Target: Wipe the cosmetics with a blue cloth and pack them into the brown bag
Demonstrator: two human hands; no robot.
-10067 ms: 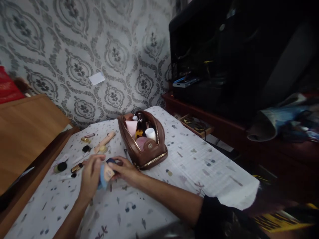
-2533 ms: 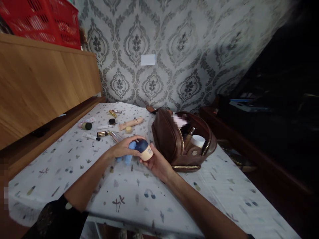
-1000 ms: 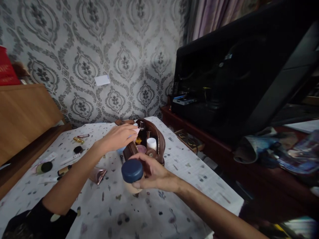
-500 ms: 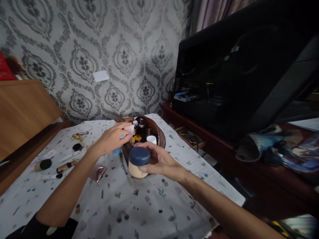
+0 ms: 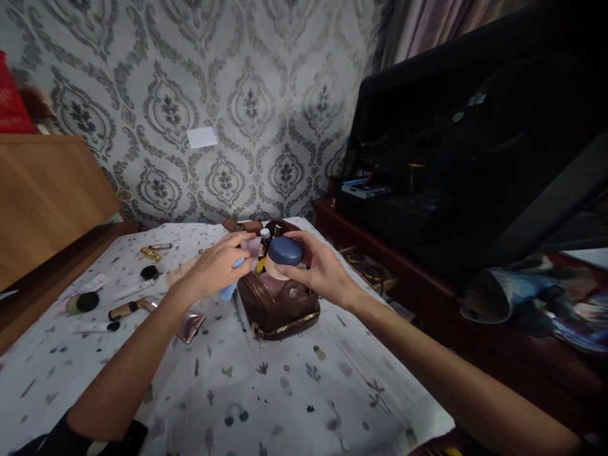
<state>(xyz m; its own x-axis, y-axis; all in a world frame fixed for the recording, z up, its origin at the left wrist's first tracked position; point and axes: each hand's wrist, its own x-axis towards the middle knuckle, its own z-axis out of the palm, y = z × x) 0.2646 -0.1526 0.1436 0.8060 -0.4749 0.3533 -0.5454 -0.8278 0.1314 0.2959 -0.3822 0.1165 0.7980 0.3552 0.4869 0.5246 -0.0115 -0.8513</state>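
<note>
My right hand (image 5: 323, 266) grips a cream jar (image 5: 285, 252) with a dark blue lid and pale beige body. The jar is tilted over the open top of a brown leather cosmetic bag (image 5: 266, 307), which has a gold zipper. Inside the bag, a white-capped bottle (image 5: 265, 239) and other dark containers stand behind the jar. At the bag's left edge, my left hand (image 5: 213, 265) is closed round a pale pink and blue item (image 5: 229, 291), whose kind is partly hidden by the fingers.
Left of the bag lie a shiny rose-pink pouch (image 5: 192, 324), a foundation bottle (image 5: 122, 310), a green jar with a dark lid (image 5: 83, 303) and a gold lipstick (image 5: 151, 254). A wooden cabinet (image 5: 52, 190) stands left, a black television (image 5: 456, 145) right.
My right hand has carried the jar up and away from me, from in front of the bag to above its opening. My left hand stays by the bag's left edge. The view has shifted slightly.
</note>
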